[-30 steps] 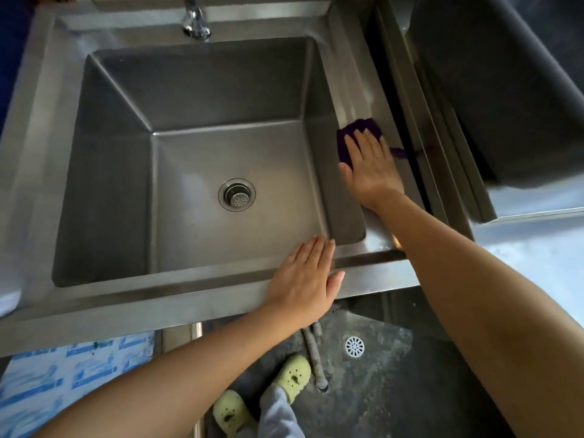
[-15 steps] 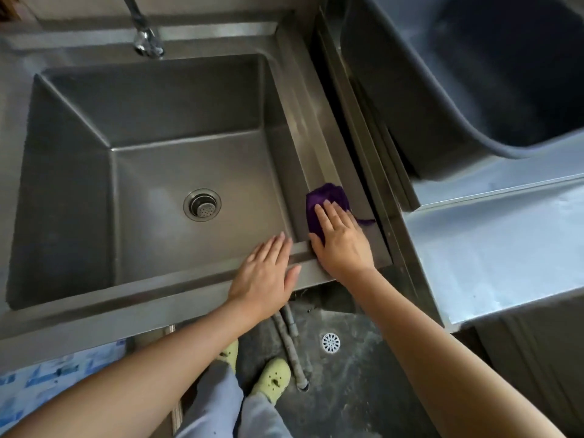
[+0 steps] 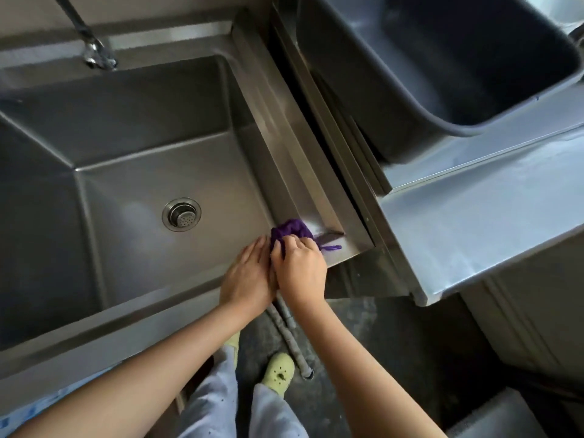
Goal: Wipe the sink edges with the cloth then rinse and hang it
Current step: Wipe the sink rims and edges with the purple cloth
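Note:
A steel sink [image 3: 303,159] fills the left of the view, with a round drain [image 3: 181,214] in its floor and a tap [image 3: 94,55] at the back. A purple cloth [image 3: 292,229] lies bunched at the sink's front right corner, on the rim. My right hand [image 3: 300,270] has its fingers curled on the cloth's near side. Flat on the front rim, my left hand [image 3: 248,278] rests right beside it, touching it, fingers together and holding nothing.
A dark grey plastic tub [image 3: 442,67] stands on the steel counter [image 3: 474,216] to the right of the sink. Below, a grey hose [image 3: 289,336] runs down over the dark floor beside my feet in pale green shoes [image 3: 279,373].
My right hand has dragged the cloth down the right rim to the front corner and now bunches it. My left hand has stayed on the front rim and the two hands now touch.

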Motion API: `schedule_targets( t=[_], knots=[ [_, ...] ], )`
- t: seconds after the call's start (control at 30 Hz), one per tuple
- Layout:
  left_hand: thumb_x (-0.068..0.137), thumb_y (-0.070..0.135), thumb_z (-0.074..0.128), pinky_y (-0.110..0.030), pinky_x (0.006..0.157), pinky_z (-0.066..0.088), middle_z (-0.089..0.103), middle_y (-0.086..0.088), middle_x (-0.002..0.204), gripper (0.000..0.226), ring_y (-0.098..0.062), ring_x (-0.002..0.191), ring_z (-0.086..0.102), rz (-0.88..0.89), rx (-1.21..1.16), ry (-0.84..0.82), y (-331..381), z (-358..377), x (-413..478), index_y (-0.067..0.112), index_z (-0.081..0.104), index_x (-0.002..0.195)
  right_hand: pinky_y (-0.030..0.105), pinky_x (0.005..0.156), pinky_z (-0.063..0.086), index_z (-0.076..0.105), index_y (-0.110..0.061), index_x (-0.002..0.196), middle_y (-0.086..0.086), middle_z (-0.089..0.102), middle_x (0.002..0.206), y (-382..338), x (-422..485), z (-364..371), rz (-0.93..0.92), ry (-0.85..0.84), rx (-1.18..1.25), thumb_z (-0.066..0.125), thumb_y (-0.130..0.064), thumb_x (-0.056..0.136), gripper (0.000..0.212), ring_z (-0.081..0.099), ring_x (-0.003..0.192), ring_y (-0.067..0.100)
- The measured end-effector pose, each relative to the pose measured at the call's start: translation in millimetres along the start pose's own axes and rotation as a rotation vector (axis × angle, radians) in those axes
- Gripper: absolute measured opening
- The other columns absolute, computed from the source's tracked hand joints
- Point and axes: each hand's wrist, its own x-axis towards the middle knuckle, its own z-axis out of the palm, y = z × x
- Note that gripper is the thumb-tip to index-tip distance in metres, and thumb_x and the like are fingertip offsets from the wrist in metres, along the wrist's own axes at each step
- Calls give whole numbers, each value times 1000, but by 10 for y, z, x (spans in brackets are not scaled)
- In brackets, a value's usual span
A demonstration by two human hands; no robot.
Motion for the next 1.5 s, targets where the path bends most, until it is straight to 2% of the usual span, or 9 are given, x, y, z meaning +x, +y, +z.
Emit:
schedule_targets(
  t=[0.2,0.37,0.5,0.6,0.77,0.9,1.03,1.2,1.5],
  knots=[
    [96,15,39,-19,97,31,52,-2,138,38,-17,129,45,-378,-742,105,-42,-328,152,17,55,130,28,57,38,62,-14,68,3,65,63,-61,-13,61,97,71,155,43,-32,87,33,62,67,22],
    [97,18,41,-21,102,31,53,-4,137,36,-17,127,46,-257,-695,157,142,-372,271,14,55,129,30,69,38,67,-13,94,8,70,88,-177,-41,-107,230,-96,548,43,-27,96,28,60,86,22],
    [90,37,31,-13,107,13,38,-9,148,54,-20,137,32,-47,-487,240,406,-421,343,9,50,132,12,67,42,65,-17,90,-4,69,84,-114,8,-269,519,-1,931,39,-29,98,30,59,75,2],
    [90,41,29,-6,106,8,31,-8,152,57,-16,139,25,47,-475,262,497,-439,395,13,42,138,23,76,44,63,-11,89,-1,66,83,-16,182,-337,651,107,1103,32,-32,100,39,57,77,9],
    [98,23,42,4,90,27,43,6,142,44,2,125,37,0,-894,38,706,-521,565,25,36,141,39,88,49,66,-19,98,2,69,93,105,471,-401,561,162,1185,30,-41,98,43,62,88,16],
    [96,25,47,-18,90,41,49,10,129,43,-7,117,47,-67,-1107,-20,754,-626,1014,31,39,137,24,106,36,49,-24,133,-1,56,133,185,713,-518,344,68,1144,26,-38,101,42,49,121,3],
    [96,19,43,-28,105,35,41,-3,146,48,-19,134,38,-150,-763,179,496,-529,1464,20,34,143,15,107,23,33,-11,143,6,36,149,411,932,-442,193,-36,560,37,-26,100,46,33,133,9],
    [99,24,33,-39,119,8,4,-8,159,58,-24,146,2,257,40,48,417,-177,1537,18,4,149,30,115,19,33,-6,143,13,25,154,554,966,-187,60,-45,189,42,-16,97,48,24,141,28],
    [100,18,31,-29,119,-2,-4,4,157,58,-4,140,-11,251,-12,122,274,-148,1782,20,-2,147,22,116,5,25,-9,146,10,18,156,706,1257,-111,-118,-88,293,40,-7,97,52,13,145,19]
  ],
)
